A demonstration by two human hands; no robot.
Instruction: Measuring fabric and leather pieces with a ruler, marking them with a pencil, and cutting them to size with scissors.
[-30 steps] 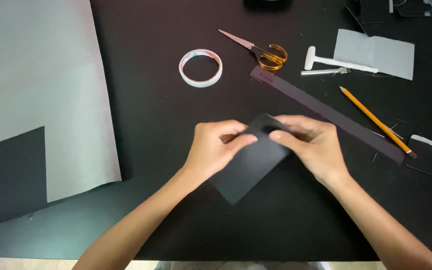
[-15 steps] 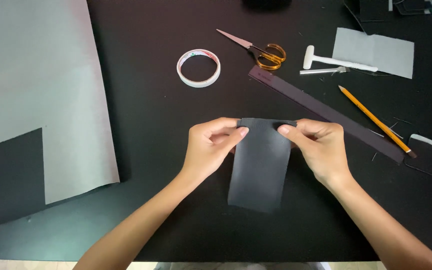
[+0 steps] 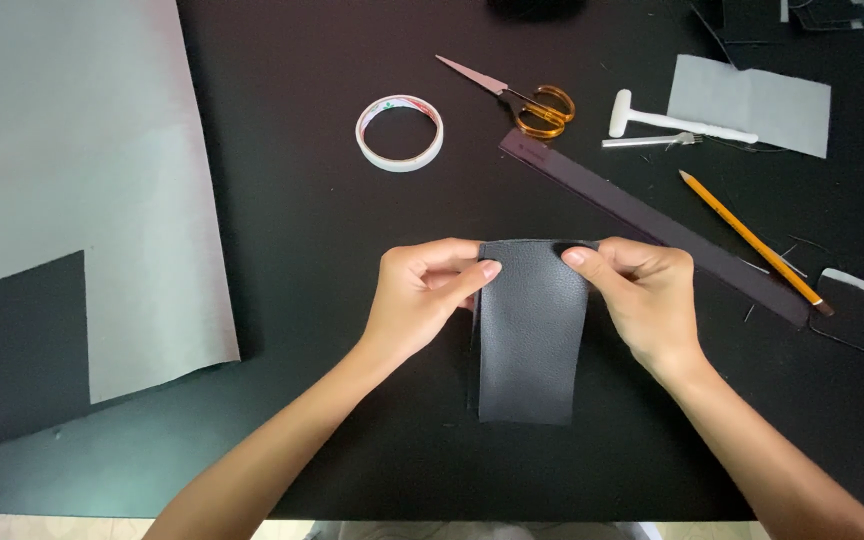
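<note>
Head view: both hands at table centre, working one piece of material.
Left hand [image 3: 419, 300]: fingers curled, thumb tip pressed on the upper left corner of a dark grey leather piece [image 3: 530, 340]; pinched shut on it.
Right hand [image 3: 642, 295]: mirrors the left, thumb and fingers clamped on the upper right corner of the same piece.
Leather piece: rectangular, grained surface, held by its top edge between the two hands; lower end reaches toward the person over the black table [image 3: 312, 230]. Whether the lower end touches the table cannot be told.
Dark strip [image 3: 652, 225]: long and narrow, lying diagonally just beyond the right hand.
Pencil [image 3: 752, 240]: yellow, lying right of the strip, roughly parallel to it.
Tape roll [image 3: 400, 132]: white ring, flat on the table, beyond the left hand and well apart from it.
Scissors [image 3: 517, 95]: orange handles, blades closed, right of the tape roll.
White-handled tool [image 3: 677, 122]: beside the scissors, partly resting on a grey rectangle [image 3: 762, 105].
Grey sheet [image 3: 72, 180]: large, covering the table's left side, with a rectangular notch cut from its lower left.
</note>
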